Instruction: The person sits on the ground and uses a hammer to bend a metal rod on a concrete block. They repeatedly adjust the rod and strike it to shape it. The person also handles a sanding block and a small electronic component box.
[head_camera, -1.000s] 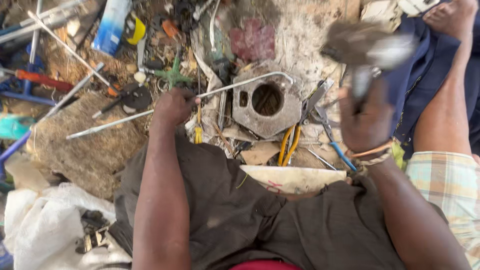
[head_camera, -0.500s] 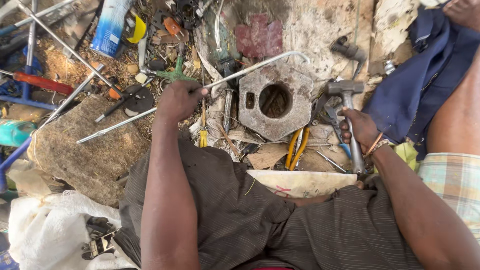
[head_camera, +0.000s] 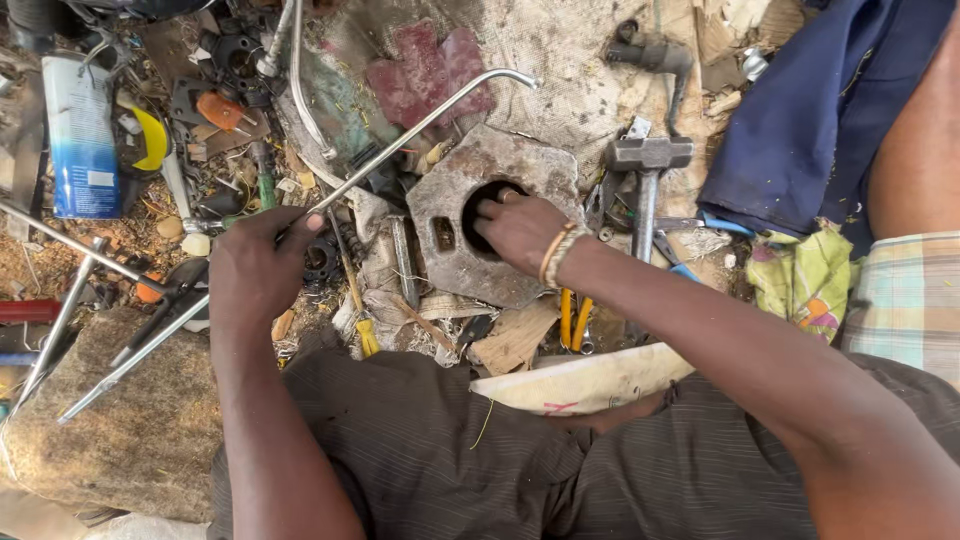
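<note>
Littered dirt ground (head_camera: 590, 60) (daylight)

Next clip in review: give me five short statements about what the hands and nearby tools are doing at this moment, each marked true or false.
1. The left hand grips a long bent metal rod. True.
2. The right hand holds the hammer. False: the hammer lies on the ground beside it; the right hand's fingers reach into the round hole of the metal plate.
3. The metal plate is a flat, rusty, angular piece with a round hole. True.
4. The right wrist is bare. False: it wears bands.
5. A blue spray can lies at the far left. True.
</note>
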